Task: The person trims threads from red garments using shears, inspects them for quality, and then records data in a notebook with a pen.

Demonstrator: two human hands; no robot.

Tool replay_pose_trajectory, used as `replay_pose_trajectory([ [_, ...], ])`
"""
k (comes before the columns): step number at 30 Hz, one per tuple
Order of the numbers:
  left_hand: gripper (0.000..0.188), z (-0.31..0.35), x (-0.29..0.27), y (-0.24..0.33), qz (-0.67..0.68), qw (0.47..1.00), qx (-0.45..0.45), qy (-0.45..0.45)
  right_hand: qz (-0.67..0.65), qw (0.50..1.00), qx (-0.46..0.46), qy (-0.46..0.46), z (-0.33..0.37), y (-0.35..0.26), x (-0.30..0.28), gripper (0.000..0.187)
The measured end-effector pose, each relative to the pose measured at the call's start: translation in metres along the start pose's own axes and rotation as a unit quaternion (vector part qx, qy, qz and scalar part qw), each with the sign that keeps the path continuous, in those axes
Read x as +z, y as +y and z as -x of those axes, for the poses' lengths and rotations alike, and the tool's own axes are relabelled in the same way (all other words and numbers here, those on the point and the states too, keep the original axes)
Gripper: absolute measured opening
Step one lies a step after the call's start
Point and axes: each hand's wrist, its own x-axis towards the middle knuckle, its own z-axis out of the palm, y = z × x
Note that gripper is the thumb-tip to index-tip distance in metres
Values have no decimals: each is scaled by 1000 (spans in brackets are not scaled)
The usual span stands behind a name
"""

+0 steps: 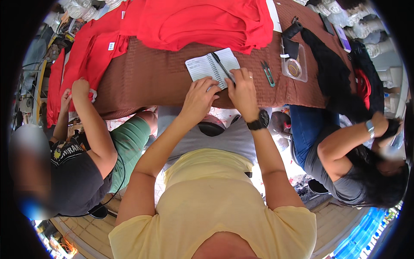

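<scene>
A small spiral notebook with lined pages lies open near the front edge of the table, with some handwriting on its left page. A black pen rests slantwise across its right page. My left hand lies on the notebook's lower left part, fingers stretched and slightly apart. On the lower right, my right hand rests at the page edge with its fingers extended. The pen's lower end reaches between its thumb and forefinger; no firm grip on it shows.
Red garments cover the table's far side. Right of the notebook lie green thread snips and a clear plastic box with dark spools. A person at left handles red cloth; another at right sits beside black cloth.
</scene>
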Motion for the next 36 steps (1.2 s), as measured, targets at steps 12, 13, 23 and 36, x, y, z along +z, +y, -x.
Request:
replay_pose_trajectory([
  [12, 23, -18, -21, 16, -6, 999, 2, 49, -273, 961, 42, -20, 0, -40, -52, 25],
  [13, 23, -18, -21, 17, 40, 999, -6, 7, -341, 936, 79, -23, 1, -38, -52, 24],
  [23, 48, -6, -26, -6, -103, 992, -60, 43, -559, 806, 165, 106, -4, -13, -46, 15],
  [36, 52, -31, 28, -2, -134, 991, 4, 26, -454, 875, 156, 52, -72, 15, 44, 13],
])
